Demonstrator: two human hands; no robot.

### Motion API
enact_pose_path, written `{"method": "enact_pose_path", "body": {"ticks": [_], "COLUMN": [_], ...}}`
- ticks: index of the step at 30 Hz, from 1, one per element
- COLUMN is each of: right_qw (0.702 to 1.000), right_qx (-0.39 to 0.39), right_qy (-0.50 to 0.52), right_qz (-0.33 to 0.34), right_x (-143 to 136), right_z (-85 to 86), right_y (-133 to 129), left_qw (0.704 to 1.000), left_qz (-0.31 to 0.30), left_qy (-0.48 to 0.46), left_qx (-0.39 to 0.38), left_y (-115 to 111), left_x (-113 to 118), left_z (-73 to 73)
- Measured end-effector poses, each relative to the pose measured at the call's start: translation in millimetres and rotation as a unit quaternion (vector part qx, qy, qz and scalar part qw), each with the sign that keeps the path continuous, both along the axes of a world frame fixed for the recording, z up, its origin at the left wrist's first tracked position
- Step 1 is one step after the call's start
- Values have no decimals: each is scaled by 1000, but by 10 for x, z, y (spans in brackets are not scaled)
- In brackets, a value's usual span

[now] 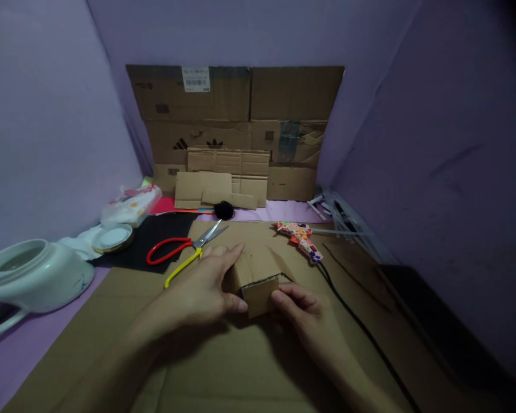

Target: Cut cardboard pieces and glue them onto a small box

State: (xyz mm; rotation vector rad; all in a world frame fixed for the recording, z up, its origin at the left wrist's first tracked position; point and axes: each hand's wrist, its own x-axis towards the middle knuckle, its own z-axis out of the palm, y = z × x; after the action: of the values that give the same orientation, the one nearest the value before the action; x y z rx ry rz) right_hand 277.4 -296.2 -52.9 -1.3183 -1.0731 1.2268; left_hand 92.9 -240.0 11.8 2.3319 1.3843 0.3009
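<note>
A small cardboard box sits in front of me on a large cardboard sheet. My left hand grips its left side, with the thumb at the near left corner and the fingers stretched along the side. At the near end is a small cardboard piece, pinched at its right edge between the thumb and fingers of my right hand. A dark gap shows along the top of that end. Just beyond my left hand lie scissors with one red and one yellow handle, blades apart.
A floral glue gun lies at the right, its black cord running toward me. Clear glue sticks are behind it. At the left stand a white teapot and a round lid. Black yarn lies near upright cardboard.
</note>
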Motion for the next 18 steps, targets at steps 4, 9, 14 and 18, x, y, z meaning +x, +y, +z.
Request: {"method": "enact_pose_path", "body": {"ticks": [4,9,14,18], "right_qw": [1000,1000,1000,1000], "right_qx": [-5,4,7,8], "right_qy": [11,-7,7,3], "right_qz": [2,-5,-6,-5], "right_x": [2,7,1,-2], "right_z": [-10,13,2,-3], "right_y": [1,-16,-8,3], "left_qw": [999,999,999,999], "left_qz": [-8,-5,-18,-25], "left_qy": [20,25,19,20], "left_qx": [-32,-40,-31,-24], "left_y": [6,5,-2,7], "left_x": [17,25,6,-8], "left_z": [16,30,19,3]}}
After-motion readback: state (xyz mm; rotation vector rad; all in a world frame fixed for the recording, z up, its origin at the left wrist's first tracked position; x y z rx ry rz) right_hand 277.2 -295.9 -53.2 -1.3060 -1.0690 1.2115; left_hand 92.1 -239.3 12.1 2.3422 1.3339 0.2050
